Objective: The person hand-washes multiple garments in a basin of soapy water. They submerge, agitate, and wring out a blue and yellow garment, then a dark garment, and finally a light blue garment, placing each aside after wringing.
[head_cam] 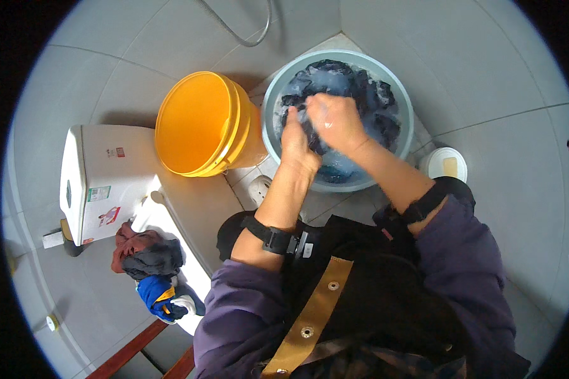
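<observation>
A round light-blue plastic basin (269, 121) stands on the tiled floor in the wall corner. Cloudy, sudsy water (332, 83) fills it around a soaked dark garment (386, 125). Over the basin's near left part, my left hand (299, 142) grips a bunch of the dark cloth, thumb up and fingers mostly hidden. My right hand (336, 121) is close beside it, slightly blurred, its fingers curled into a fist on the same cloth. Wet suds shine on the back of that hand.
Left of the basin, a yellow plastic bucket (194, 125) stands against a white toilet with its cistern (118, 184). Crumpled clothes (154, 258) lie on the toilet lid. A white tub (436, 163) with a yellowish block on top sits right. A shower hose (251, 43) hangs above.
</observation>
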### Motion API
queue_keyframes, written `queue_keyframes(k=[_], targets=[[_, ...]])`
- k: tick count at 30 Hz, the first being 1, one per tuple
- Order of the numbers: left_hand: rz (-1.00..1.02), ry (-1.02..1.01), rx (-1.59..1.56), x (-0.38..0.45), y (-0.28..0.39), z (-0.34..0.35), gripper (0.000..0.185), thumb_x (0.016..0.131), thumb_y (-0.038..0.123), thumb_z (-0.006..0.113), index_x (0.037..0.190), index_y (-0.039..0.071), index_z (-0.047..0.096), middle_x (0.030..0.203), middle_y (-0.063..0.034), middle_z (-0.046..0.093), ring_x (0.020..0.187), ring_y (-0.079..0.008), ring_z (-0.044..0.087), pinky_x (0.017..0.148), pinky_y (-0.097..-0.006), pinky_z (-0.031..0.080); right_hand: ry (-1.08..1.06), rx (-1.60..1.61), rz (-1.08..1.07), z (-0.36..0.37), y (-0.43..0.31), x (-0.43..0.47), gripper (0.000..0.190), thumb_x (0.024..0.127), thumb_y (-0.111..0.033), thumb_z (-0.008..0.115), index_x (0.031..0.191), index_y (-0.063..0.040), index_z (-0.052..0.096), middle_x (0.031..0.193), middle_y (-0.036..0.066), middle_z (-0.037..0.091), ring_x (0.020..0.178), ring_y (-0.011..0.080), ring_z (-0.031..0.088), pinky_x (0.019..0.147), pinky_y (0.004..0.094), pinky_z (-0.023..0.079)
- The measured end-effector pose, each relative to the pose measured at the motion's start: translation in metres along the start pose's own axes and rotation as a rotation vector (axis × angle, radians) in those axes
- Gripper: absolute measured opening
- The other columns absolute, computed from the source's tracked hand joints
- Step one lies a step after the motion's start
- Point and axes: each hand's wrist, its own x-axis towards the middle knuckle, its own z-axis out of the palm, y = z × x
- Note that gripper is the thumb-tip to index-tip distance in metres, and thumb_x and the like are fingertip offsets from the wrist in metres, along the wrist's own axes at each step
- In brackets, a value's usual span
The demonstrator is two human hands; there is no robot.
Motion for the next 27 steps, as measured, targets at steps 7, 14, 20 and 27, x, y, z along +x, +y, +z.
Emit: queue_keyframes(k=[7, 14, 20, 27], targets=[[0.233, -0.063, 0.427, -0.011, 0.019, -0.003, 0.035, 0.087, 0.032, 0.051, 0.096, -0.001, 0.059, 0.084, -0.0079, 0.061, 0.074, -0.0160, 0.059, 0.064, -0.0293, 0.048, -0.487, -0.197, 0.435, -0.038, 0.035, 0.007, 0.037, 0.080, -0.040, 0.054, 0.076, -0.005, 0.064, 0.076, 0.020, 0.061, 0.077, 0.0378, 0.059, 0.068, 0.0426, 0.047], [0.435, -0.379, 1.575, 0.014, -0.014, -0.036, 0.035, 0.074, 0.022, 0.060, 0.094, -0.006, 0.058, 0.088, -0.0169, 0.063, 0.085, -0.0253, 0.061, 0.073, -0.0338, 0.047, -0.512, 0.378, 0.828, -0.011, 0.015, -0.018, 0.075, 0.073, -0.040, 0.062, 0.123, 0.011, 0.038, 0.103, 0.021, 0.056, 0.087, 0.0248, 0.058, 0.071, 0.0306, 0.048], [0.004, -0.326, 0.437, -0.024, -0.012, -0.028, 0.029, 0.080, 0.020, 0.051, 0.106, 0.008, 0.054, 0.093, -0.0056, 0.060, 0.085, -0.0127, 0.057, 0.079, -0.0265, 0.044, -0.152, 0.423, 0.697, 0.009, 0.034, -0.017, 0.060, 0.067, -0.014, 0.057, 0.122, 0.007, 0.043, 0.098, 0.024, 0.059, 0.094, 0.0254, 0.058, 0.084, 0.0316, 0.045], [-0.142, -0.265, -0.099, -0.008, 0.010, -0.039, 0.068, 0.086, 0.059, 0.034, 0.121, 0.001, 0.042, 0.111, -0.0217, 0.054, 0.101, -0.0306, 0.054, 0.093, -0.0439, 0.041, -0.318, 0.162, -0.212, -0.008, -0.016, -0.034, 0.049, 0.071, -0.003, 0.054, 0.119, -0.001, 0.046, 0.104, 0.015, 0.057, 0.084, 0.0239, 0.060, 0.075, 0.0303, 0.046]])
